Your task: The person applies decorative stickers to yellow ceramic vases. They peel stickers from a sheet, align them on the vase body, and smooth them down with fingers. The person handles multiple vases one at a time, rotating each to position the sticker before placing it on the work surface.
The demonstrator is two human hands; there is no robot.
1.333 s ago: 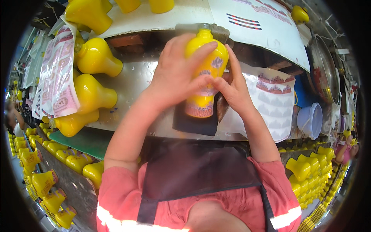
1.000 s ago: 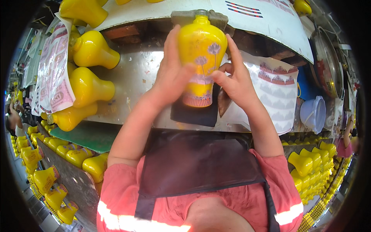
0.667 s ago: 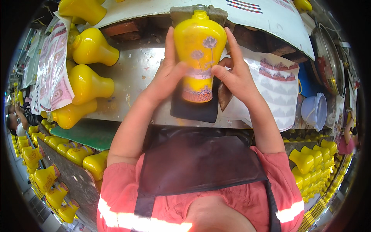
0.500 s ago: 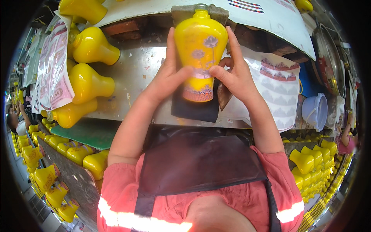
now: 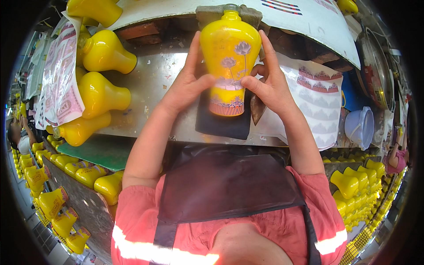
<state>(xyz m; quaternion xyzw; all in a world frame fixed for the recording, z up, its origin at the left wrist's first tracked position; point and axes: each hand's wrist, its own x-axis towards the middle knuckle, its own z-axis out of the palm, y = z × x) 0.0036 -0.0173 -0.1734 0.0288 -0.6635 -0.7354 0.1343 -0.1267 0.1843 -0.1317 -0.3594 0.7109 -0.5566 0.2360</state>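
Note:
A glossy yellow bottle (image 5: 229, 39) lies between my two hands, its narrow neck pointing away from me. Purple lotus flowers and a pale band decorate its front, and a patterned border circles the base. My left hand (image 5: 191, 84) holds the left side, thumb on the pale band and fingers along the shoulder. From the right, my right hand (image 5: 270, 81) grips it with the thumb pressed near the same band. The neck rests on a grey padded support (image 5: 251, 15). Beneath the base is a black cloth (image 5: 223, 128).
Several plain yellow bottles (image 5: 106, 95) lie at the left beside a printed pink sheet (image 5: 66, 97). A decal sheet (image 5: 318, 101) covers the table's right part, near a pale bucket (image 5: 360, 128). Rows of yellow bottles (image 5: 353, 181) stand lower right. People work at both far sides.
The bottle has turned slightly, so its lotus flowers sit a little further right. My left thumb has shifted slightly left across the pale band; both hands stay on the bottle.

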